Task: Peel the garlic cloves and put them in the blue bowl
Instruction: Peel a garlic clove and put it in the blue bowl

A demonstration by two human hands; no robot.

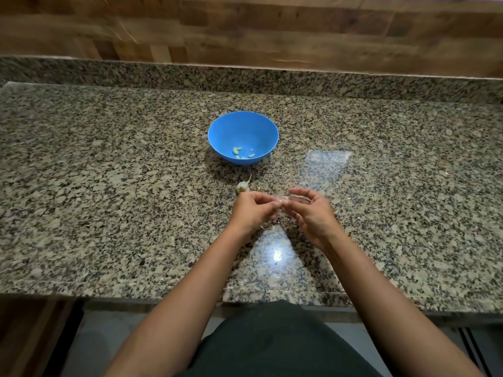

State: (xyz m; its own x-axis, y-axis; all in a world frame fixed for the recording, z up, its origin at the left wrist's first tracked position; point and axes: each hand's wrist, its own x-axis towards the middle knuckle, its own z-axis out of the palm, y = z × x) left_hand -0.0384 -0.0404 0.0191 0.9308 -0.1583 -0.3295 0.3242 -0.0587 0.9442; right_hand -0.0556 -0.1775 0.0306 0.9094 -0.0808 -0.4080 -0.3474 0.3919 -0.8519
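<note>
On the near side of the round blue plastic bowl (245,125), your left grip (252,210) and right grip (313,214) pinched one small pale garlic clove (280,199) between them; the bowl lay far-left, closer to your left.

Clove (280,198) btwn fingers (268,204): blurred, mostly hidden.

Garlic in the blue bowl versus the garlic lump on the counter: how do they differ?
The cloves in the blue bowl are several small, bare, yellowish pieces; the garlic lump is one whitish piece with papery skin and a stem tail. The cloves lie inside the bowl; the lump sits on the granite counter, between bowl and left hand. Both are garlic; neither is held.
</note>
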